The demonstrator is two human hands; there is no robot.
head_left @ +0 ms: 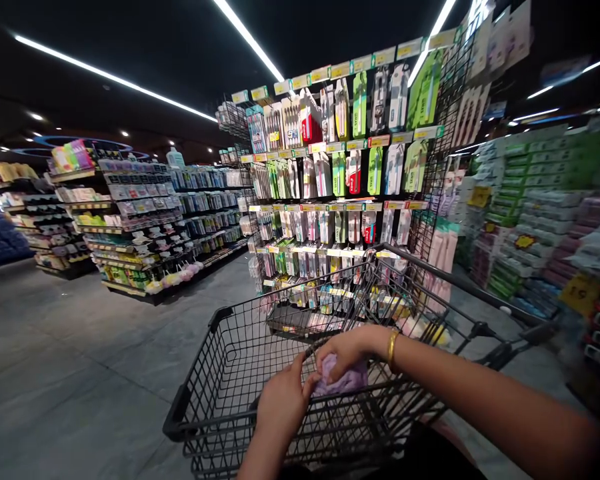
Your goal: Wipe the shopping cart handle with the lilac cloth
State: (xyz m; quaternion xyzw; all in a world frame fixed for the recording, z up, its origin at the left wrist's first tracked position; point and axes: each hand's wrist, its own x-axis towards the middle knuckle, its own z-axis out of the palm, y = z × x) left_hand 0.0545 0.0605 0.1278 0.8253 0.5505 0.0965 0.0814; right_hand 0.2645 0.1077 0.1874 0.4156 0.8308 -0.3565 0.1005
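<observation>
Both my hands are over the near end of a black wire shopping cart [215, 373]. My right hand [347, 350], with a gold bangle on the wrist, is closed on a soft lilac cloth-like item [347, 381] held above the cart's child-seat flap. My left hand [283, 400] is curled beside it, its fingers touching the same lilac item. The cart's basket looks mostly bare near me; some small packs show through the wire at its far end.
A wire rack [340, 180] hung with toothbrush packs stands straight ahead of the cart. Shelves of goods [145, 220] run along the left, across open grey floor [70, 360]. Stacked packs of tissue [525, 220] fill the right side.
</observation>
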